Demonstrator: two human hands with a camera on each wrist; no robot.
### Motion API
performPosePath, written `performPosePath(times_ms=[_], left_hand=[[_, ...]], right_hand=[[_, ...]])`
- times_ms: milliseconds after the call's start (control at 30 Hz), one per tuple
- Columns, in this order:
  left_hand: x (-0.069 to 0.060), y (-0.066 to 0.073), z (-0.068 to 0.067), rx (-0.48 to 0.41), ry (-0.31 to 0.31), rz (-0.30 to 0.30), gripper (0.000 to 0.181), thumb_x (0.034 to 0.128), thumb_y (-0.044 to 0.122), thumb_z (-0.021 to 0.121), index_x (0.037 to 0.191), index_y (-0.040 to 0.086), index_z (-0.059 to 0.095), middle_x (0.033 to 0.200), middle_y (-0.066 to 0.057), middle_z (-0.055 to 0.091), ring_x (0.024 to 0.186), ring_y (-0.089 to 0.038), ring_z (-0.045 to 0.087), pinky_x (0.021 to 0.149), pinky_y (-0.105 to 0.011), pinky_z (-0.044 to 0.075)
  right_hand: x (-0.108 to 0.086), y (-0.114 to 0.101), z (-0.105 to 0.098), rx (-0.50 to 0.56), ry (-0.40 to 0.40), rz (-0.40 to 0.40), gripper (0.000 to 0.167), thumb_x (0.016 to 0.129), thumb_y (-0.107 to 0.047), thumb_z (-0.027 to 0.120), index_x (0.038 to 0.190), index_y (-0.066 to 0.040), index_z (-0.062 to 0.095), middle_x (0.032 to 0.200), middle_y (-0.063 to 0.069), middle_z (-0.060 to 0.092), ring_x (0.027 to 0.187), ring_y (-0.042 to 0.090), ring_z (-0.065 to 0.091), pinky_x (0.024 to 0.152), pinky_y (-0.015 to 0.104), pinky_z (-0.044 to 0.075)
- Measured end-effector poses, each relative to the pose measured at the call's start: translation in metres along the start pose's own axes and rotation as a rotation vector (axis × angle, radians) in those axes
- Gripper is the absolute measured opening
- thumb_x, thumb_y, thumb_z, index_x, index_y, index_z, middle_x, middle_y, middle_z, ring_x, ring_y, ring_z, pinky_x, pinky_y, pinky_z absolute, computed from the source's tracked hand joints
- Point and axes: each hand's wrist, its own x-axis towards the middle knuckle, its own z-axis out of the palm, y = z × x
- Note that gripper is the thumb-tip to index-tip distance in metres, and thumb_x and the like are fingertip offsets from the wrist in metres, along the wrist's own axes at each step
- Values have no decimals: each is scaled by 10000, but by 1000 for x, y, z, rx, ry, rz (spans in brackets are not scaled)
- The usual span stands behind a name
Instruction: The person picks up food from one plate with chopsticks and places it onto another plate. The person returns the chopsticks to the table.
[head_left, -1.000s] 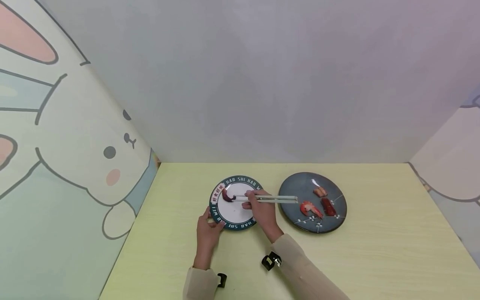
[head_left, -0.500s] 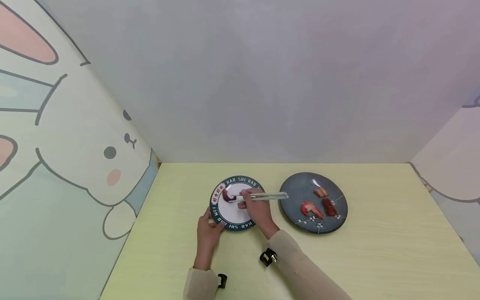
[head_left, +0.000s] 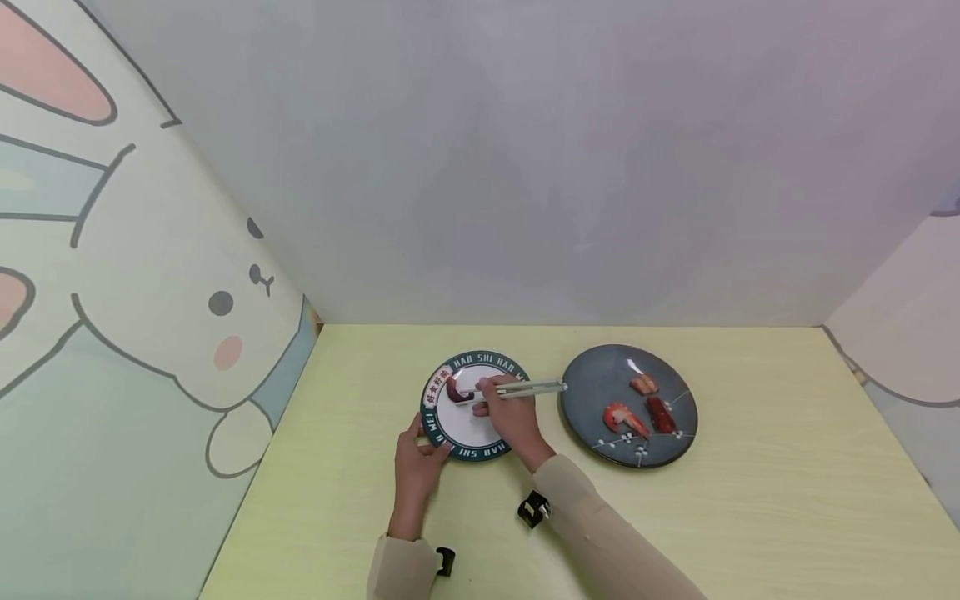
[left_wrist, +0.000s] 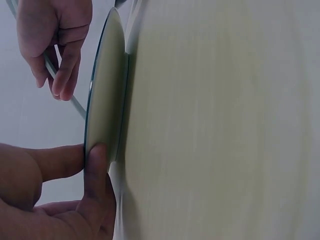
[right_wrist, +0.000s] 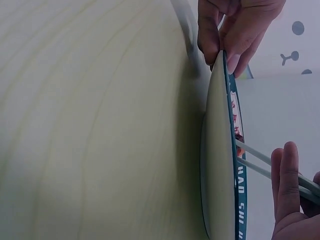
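In the head view a round plate with a dark green, lettered rim stands on the table. My left hand pinches its near-left edge; the left wrist view shows the thumb and a finger on either side of the plate's rim. On the plate's white middle lies a curved, dark red piece of food. My right hand holds a pair of pale chopsticks above the plate, tips at the piece's right end. In the right wrist view the chopsticks are slightly spread; their tips are partly hidden behind the rim.
To the right sits a dark grey-blue plate with a blossom pattern. It bears a red shrimp, a dark red strip and a small pinkish-brown piece. A grey wall rises behind the table.
My right hand has shifted slightly left with the chopsticks, whose rear ends moved left and up. Their tips have spread at the dark red piece. The left hand still grips the plate.
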Motion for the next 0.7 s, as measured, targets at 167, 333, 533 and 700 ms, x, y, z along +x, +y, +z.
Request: performPosePath(times_ms=[167, 333, 533, 700], left_hand=[[0, 0, 0, 1, 6, 4, 777, 920, -52, 745, 1596, -78, 362, 1318, -237, 540, 924, -234, 646, 664, -237, 519], [0, -2, 1, -7, 10, 2, 780, 917, -55, 747, 1597, -73, 365, 1311, -242, 544, 922, -244, 654, 662, -238, 522], [0, -2, 1, -9, 12, 3, 782, 915, -59, 746, 1595, -81, 361, 1298, -248, 539, 929, -259, 653, 664, -242, 529], [0, 1, 1, -9, 9, 1, 778, 922, -56, 742, 1599, -76, 358, 1296, -239, 535, 944, -260, 655, 676, -250, 546]], right_hand=[[0, 0, 2, -33, 7, 8, 211, 1061, -177, 636, 1076, -8, 761, 884, 146, 785, 696, 199, 782, 689, 289, 631], [0, 1, 3, -45, 2, 9, 206, 1061, -186, 639, 1080, -15, 751, 878, 118, 782, 698, 188, 780, 699, 285, 630], [1, 0, 6, -76, -10, -22, 210, 1066, -190, 630, 1045, -19, 751, 848, 101, 769, 703, 178, 779, 704, 285, 629], [1, -4, 8, -144, -12, -45, 214, 1074, -194, 617, 1019, -39, 754, 883, 72, 741, 710, 135, 765, 746, 284, 608]])
